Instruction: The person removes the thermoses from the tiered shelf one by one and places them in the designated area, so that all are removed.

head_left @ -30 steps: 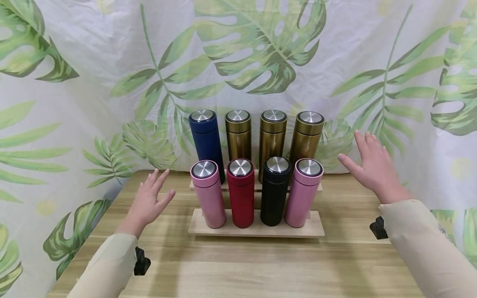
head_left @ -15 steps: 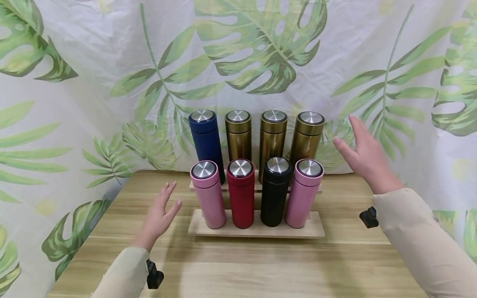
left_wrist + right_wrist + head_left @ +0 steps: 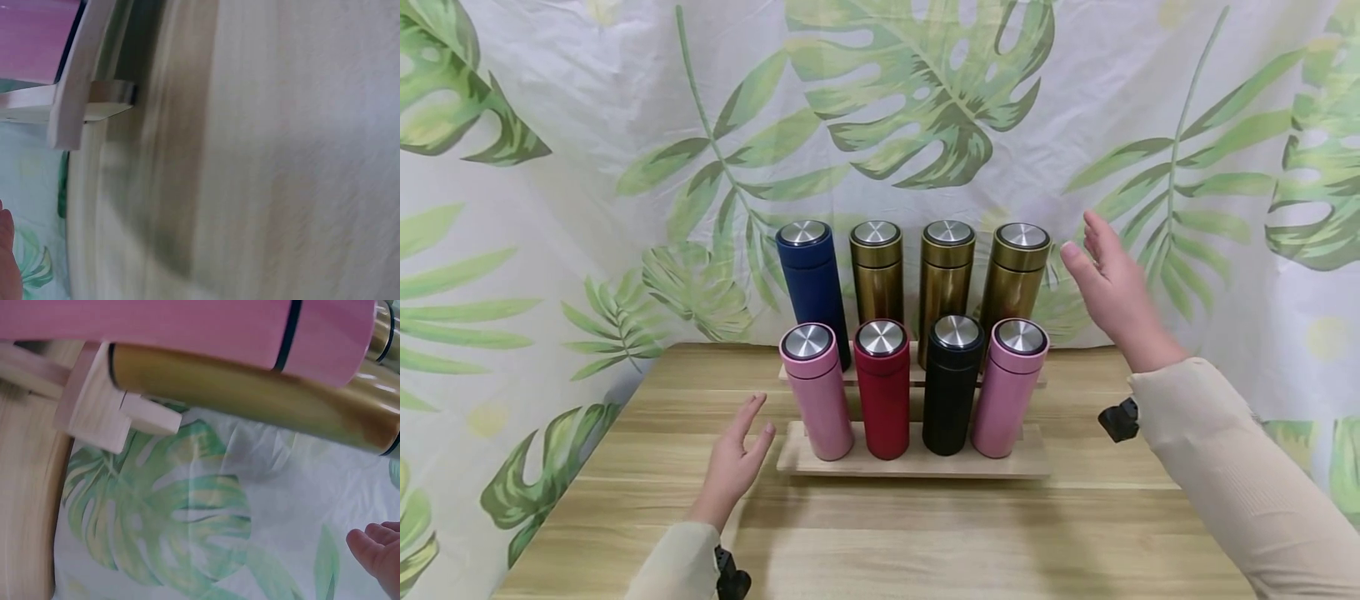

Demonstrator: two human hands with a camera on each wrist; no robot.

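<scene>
right hand point(image 3: 1111, 287) near plain gold flask point(image 3: 1017, 271), left hand point(image 3: 732, 465) near pink flask point(image 3: 822, 404)

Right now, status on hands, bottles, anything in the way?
Left hand open, empty; right hand likewise, near the rightmost gold bottle. Eight bottles upright, two rows. Front row partly hides back row.

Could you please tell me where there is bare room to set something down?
The table looks bare in front of the wooden stand, to its left around the left hand, and to its right, between it and the right sleeve. The stand itself is crowded: eight bottles in two close rows.
</scene>
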